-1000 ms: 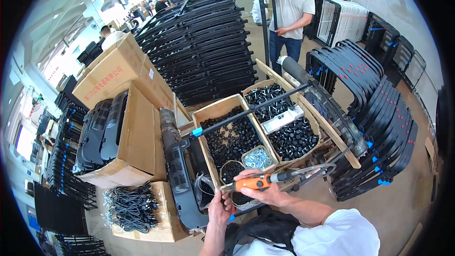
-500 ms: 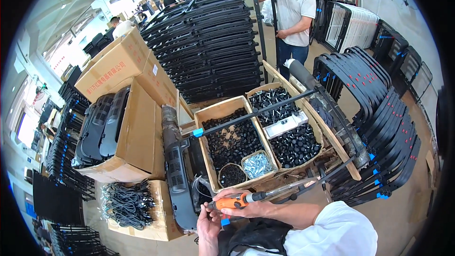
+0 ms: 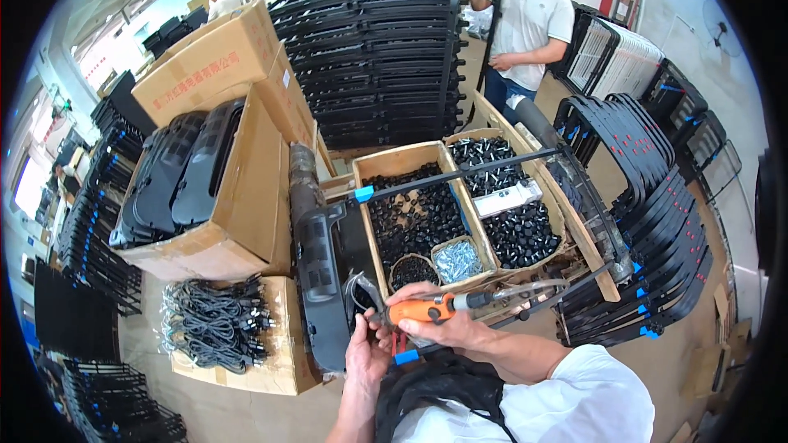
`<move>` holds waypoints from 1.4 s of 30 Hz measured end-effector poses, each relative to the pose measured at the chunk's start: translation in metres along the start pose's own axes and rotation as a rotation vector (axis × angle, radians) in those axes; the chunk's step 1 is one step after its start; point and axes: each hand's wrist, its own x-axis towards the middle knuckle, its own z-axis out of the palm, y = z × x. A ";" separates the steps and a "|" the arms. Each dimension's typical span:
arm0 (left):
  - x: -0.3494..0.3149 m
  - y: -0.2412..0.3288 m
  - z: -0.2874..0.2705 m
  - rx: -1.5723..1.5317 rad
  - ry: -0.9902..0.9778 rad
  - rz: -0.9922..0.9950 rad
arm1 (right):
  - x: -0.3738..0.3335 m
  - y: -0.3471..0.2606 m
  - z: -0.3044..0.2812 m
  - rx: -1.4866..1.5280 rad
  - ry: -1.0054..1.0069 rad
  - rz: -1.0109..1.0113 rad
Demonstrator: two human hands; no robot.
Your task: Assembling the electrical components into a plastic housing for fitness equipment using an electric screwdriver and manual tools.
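Observation:
My right hand (image 3: pixel 443 330) grips an orange power screwdriver (image 3: pixel 420 309) that lies nearly level, its hose running off to the right. Its front end points left, toward my left hand (image 3: pixel 367 350). The fingers of my left hand are pinched together near the tool's tip, and what they hold is too small to make out. Just left of them stands a dark plastic housing (image 3: pixel 318 303). A black tube frame (image 3: pixel 460 172) with blue tape pieces crosses over the wooden parts trays, and one blue tape (image 3: pixel 406 357) shows below my hands.
The wooden tray (image 3: pixel 358 189) holds black knobs, small black parts and silver screws (image 3: pixel 457 262). Cartons (image 3: pixel 246 230) with dark housings and bundled cables (image 3: pixel 217 324) stand left. Stacked black frames (image 3: pixel 369 57) rise behind; more frames (image 3: pixel 640 221) are right. A person (image 3: pixel 529 25) holds a frame.
My view has tilted down, so the scene sits higher in the picture. Both hands and the screwdriver stay near the dark housing, and the hose now curves at the right.

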 end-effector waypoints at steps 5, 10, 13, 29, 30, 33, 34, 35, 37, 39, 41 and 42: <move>-0.004 0.017 -0.014 0.101 -0.049 0.066 | 0.028 -0.019 0.026 -0.092 0.069 0.017; -0.016 0.066 -0.046 0.314 0.134 0.142 | 0.062 -0.005 0.034 -0.094 0.115 -0.077; -0.012 0.100 -0.079 0.685 0.276 0.395 | 0.091 -0.003 0.051 -0.136 0.091 -0.017; -0.029 0.092 -0.120 1.739 0.776 0.703 | 0.201 0.043 0.125 -0.248 -0.200 0.167; -0.029 0.092 -0.120 1.732 0.774 0.672 | 0.204 0.046 0.128 -0.245 -0.207 0.184; -0.027 0.091 -0.119 1.626 0.805 0.645 | 0.211 0.057 0.131 -0.293 -0.247 0.179; -0.026 0.090 -0.120 1.573 0.817 0.657 | 0.212 0.059 0.133 -0.318 -0.255 0.176; -0.024 0.090 -0.122 1.565 0.820 0.648 | 0.214 0.061 0.134 -0.323 -0.261 0.185; -0.018 0.090 -0.124 1.565 0.832 0.745 | 0.217 0.065 0.134 -0.289 -0.264 0.221; -0.017 0.091 -0.124 1.536 0.831 0.731 | 0.219 0.067 0.135 -0.311 -0.265 0.230; -0.016 0.090 -0.125 1.510 0.831 0.719 | 0.220 0.068 0.136 -0.329 -0.267 0.237; -0.016 0.090 -0.127 1.500 0.830 0.732 | 0.221 0.067 0.137 -0.330 -0.269 0.242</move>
